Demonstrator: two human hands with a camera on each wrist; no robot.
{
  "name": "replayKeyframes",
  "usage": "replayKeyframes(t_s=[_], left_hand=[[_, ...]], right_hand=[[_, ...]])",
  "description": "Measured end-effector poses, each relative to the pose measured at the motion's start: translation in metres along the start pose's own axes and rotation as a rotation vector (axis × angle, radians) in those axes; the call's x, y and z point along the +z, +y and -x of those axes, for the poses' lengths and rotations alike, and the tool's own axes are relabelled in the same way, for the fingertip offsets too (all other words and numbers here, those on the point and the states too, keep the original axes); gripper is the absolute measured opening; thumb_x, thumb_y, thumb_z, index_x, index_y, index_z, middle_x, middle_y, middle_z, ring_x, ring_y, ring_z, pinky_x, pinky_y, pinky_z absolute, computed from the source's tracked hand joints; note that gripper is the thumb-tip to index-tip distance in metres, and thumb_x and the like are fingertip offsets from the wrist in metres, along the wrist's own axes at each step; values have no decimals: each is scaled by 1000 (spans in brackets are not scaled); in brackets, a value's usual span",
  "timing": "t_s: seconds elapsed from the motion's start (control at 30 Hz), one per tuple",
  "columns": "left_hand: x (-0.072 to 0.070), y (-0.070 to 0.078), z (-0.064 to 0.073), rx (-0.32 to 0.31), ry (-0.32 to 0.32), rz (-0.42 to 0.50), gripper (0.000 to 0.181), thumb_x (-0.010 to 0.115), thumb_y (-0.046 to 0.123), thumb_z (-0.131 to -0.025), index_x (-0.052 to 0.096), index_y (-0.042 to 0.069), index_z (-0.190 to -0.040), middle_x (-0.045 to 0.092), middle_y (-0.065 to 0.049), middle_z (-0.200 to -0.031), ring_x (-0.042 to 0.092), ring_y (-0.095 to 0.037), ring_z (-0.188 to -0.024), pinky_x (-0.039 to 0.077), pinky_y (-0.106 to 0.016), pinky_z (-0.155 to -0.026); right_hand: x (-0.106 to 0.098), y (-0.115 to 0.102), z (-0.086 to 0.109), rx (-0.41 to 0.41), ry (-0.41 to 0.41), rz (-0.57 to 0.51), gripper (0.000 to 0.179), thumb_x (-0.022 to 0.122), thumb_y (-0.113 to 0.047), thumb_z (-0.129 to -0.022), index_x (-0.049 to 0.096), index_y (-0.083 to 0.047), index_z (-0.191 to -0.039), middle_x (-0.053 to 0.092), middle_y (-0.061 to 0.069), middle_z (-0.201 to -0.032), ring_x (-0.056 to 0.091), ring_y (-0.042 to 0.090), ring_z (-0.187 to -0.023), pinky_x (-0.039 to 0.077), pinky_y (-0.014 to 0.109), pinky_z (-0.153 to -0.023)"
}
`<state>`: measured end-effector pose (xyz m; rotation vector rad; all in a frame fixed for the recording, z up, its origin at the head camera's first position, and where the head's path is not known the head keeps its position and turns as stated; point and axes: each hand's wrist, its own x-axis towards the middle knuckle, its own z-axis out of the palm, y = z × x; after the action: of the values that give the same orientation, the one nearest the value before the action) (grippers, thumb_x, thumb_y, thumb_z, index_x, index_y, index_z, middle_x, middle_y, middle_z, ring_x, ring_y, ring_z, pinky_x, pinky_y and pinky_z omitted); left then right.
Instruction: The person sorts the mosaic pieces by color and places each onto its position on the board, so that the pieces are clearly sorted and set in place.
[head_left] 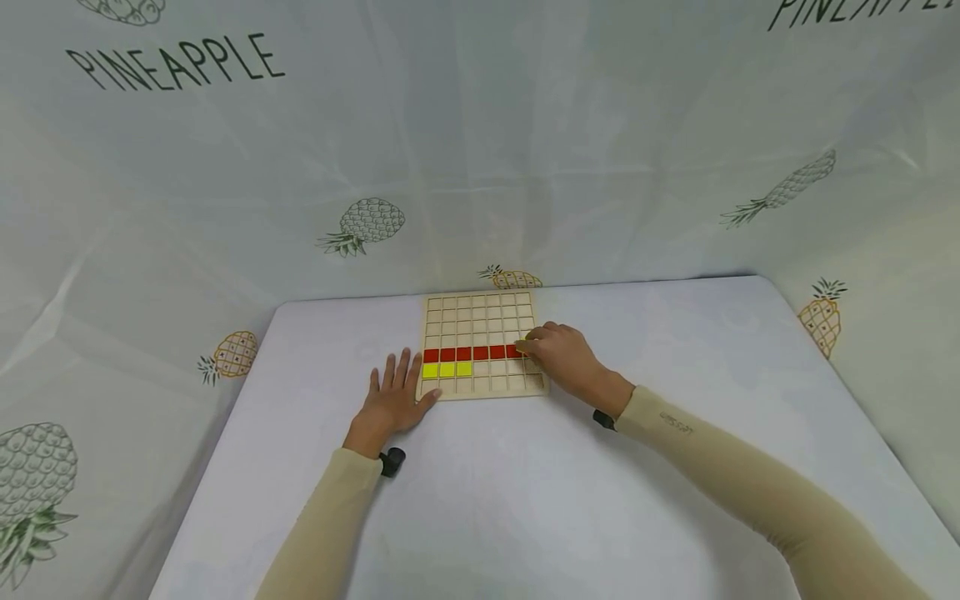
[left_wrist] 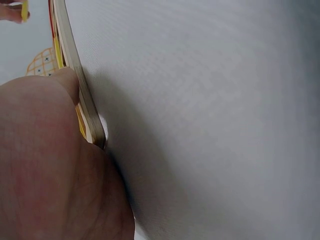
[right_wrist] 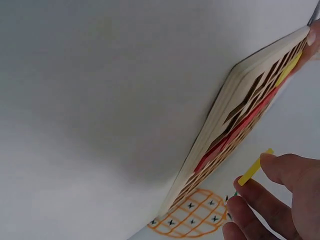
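A wooden grid board (head_left: 480, 385) lies flat on the table, with a row of red tiles (head_left: 481, 352) across it. Below the red row, at its left end, sit three yellow tiles (head_left: 447, 369). My left hand (head_left: 392, 402) rests with spread fingers at the board's left side, its thumb touching the lower left corner. Over the board's right side, my right hand (head_left: 564, 354) pinches another yellow tile (right_wrist: 255, 168) between thumb and forefinger. That tile is held up off the board, as the right wrist view shows. The right fingers hide part of the board's right end.
The white table (head_left: 480, 500) extends around the board, its back edge just behind it. A pale curtain (head_left: 480, 125) printed with pineapples stands behind and along both sides. Each wrist wears a dark strap with a small black device (head_left: 392, 461).
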<state>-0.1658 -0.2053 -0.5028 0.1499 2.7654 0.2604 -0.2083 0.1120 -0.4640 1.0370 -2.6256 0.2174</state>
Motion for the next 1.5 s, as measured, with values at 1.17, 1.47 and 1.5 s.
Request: replayKeyframes(t_s=[1.17, 1.47, 1.5], left_hand=[[3, -1, -4, 6, 15, -26, 90, 43, 59, -108, 3, 7, -171, -5, -19, -177, -6, -44, -163, -2, -65, -128], [3, 0, -3, -3, 5, -25, 90, 42, 59, -109, 3, 7, -171, -6, -19, -177, -7, -43, -163, -2, -65, -128], [2, 0, -3, -4, 3, -25, 90, 42, 59, -109, 3, 7, -171, -7, -19, -177, -7, -43, -163, -2, -65, -128]], right_hand=[[27, -52, -39, -90, -152, 49, 26, 84, -13, -91, 83, -19, -116, 80, 1, -110, 68, 21, -98, 61, 36, -91], [28, -56, -42, -63, -204, 69, 27, 84, -12, -92, 83, -20, -118, 79, 0, -111, 65, 20, -99, 60, 36, -91], [28, -57, -42, -59, -211, 73, 28, 84, -12, -92, 83, -20, -118, 79, 0, -112, 65, 20, -99, 60, 36, -91]])
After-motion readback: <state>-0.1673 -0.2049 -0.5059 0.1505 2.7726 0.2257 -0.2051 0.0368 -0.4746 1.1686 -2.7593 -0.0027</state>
